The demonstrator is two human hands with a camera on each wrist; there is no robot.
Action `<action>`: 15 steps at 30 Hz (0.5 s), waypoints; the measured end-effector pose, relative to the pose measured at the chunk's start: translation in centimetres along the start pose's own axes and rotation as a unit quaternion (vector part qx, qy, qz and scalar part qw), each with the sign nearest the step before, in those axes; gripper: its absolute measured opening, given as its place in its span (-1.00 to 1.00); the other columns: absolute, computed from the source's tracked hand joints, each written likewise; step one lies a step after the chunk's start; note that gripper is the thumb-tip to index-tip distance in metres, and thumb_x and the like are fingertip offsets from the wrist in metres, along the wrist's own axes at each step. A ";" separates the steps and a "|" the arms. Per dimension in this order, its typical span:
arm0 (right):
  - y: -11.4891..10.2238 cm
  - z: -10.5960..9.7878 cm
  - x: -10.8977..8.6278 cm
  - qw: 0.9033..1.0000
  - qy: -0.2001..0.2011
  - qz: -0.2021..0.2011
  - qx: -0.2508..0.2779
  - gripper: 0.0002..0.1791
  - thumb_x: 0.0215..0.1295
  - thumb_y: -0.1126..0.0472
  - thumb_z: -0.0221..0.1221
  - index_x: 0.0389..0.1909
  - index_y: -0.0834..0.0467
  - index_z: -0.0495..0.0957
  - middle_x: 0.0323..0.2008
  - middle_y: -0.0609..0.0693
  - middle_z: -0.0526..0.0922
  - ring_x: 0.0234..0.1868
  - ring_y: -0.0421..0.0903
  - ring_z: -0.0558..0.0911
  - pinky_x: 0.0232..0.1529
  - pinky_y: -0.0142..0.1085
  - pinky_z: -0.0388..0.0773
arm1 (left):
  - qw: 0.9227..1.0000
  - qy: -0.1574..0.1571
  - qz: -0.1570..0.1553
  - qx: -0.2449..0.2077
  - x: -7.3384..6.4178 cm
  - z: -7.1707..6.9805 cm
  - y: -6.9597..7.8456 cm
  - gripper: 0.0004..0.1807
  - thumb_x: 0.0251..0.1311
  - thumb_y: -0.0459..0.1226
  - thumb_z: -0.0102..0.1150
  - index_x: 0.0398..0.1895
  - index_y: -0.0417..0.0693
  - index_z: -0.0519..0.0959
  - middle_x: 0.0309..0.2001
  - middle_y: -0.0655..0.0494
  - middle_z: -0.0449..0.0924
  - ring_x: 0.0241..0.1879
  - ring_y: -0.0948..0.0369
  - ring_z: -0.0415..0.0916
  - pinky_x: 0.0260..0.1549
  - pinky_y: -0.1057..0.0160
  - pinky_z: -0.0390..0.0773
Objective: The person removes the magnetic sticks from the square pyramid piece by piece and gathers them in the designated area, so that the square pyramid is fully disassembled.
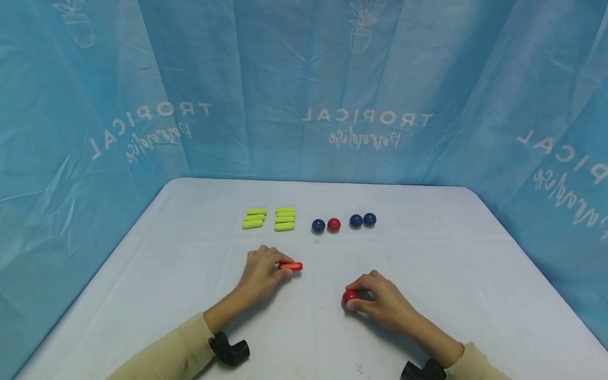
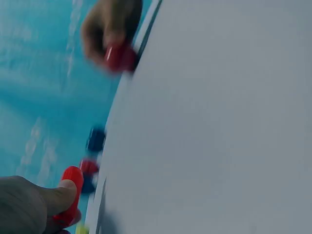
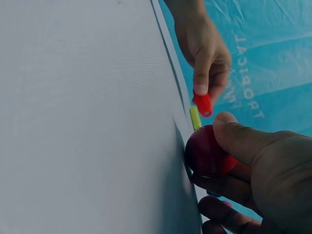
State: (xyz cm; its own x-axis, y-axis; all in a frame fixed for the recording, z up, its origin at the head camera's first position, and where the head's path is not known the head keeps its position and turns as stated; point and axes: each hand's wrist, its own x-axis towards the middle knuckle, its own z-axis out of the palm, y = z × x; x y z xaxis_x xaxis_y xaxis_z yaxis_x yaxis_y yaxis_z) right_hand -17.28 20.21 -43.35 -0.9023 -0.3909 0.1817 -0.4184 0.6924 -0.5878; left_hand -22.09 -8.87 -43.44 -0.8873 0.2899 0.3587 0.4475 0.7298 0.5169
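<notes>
My left hand (image 1: 264, 270) pinches a small red oblong piece (image 1: 296, 266) with rounded ends between thumb and fingers, over the left middle of the table. In the left wrist view the thumb presses on the flat side of that red piece (image 2: 73, 195). To the right and nearer, my right hand (image 1: 387, 302) grips a shiny red ball (image 1: 350, 297) by thumb and fingertips. The right wrist view shows this ball (image 3: 207, 152) close up, with the left hand (image 3: 204, 53) beyond it.
Several yellow-green oblong pieces (image 1: 284, 219) lie in two columns toward the back of the white table (image 1: 427, 237). Right of them are a blue ball (image 1: 318, 226) beside a red ball (image 1: 334, 225), then two more blue balls (image 1: 363, 220). A blue printed curtain (image 1: 285, 79) surrounds the table.
</notes>
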 end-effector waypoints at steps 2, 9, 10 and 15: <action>0.2 -0.2 0.0 1.000 -0.002 0.002 0.008 -0.64 0.00 -0.10 0.33 -0.17 -0.07 0.65 -0.30 -0.28 0.55 -0.25 -0.29 0.46 -0.17 -0.37 0.47 | 0.999 0.028 -0.031 0.006 1.0 -1.2 -2.2 -0.77 -0.04 -0.21 0.39 -0.24 0.07 0.69 -0.28 0.15 0.65 -0.19 0.17 0.39 -0.13 0.12 0.19; 0.5 -0.2 0.0 1.000 -0.011 0.000 0.021 -0.61 0.02 -0.14 0.30 -0.14 -0.05 0.64 -0.29 -0.27 0.56 -0.24 -0.28 0.47 -0.16 -0.36 0.47 | 0.993 0.056 -0.095 0.050 4.2 -3.3 -8.1 -0.70 0.05 -0.22 0.34 -0.12 -0.06 0.65 -0.15 -0.05 0.55 -0.05 0.01 0.31 -0.08 -0.02 0.15; 0.5 -0.2 0.0 1.000 -0.013 0.002 0.023 -0.60 0.02 -0.14 0.30 -0.14 -0.05 0.64 -0.29 -0.27 0.56 -0.24 -0.28 0.47 -0.16 -0.37 0.47 | 0.992 0.056 -0.100 0.055 4.5 -3.3 -8.5 -0.70 0.06 -0.23 0.33 -0.11 -0.07 0.65 -0.13 -0.06 0.55 -0.04 0.00 0.31 -0.07 -0.03 0.15; 0.5 0.0 -0.1 0.999 -0.021 0.011 0.031 -0.60 0.03 -0.16 0.28 -0.14 -0.05 0.63 -0.28 -0.28 0.56 -0.24 -0.29 0.46 -0.15 -0.39 0.48 | 0.991 0.060 -0.101 0.070 5.4 -3.3 -9.6 -0.72 0.06 -0.28 0.32 -0.12 -0.09 0.63 -0.08 -0.11 0.52 -0.01 -0.03 0.27 -0.05 -0.05 0.15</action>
State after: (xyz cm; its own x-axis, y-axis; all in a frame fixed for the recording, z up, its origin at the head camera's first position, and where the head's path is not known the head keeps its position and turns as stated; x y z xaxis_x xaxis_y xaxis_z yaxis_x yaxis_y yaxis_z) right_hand -17.39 20.59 -43.66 -0.9055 -0.4021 0.1355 -0.3899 0.6626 -0.6394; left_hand -30.80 -16.37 -43.87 -0.9337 0.0609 0.3528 0.2356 0.8466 0.4773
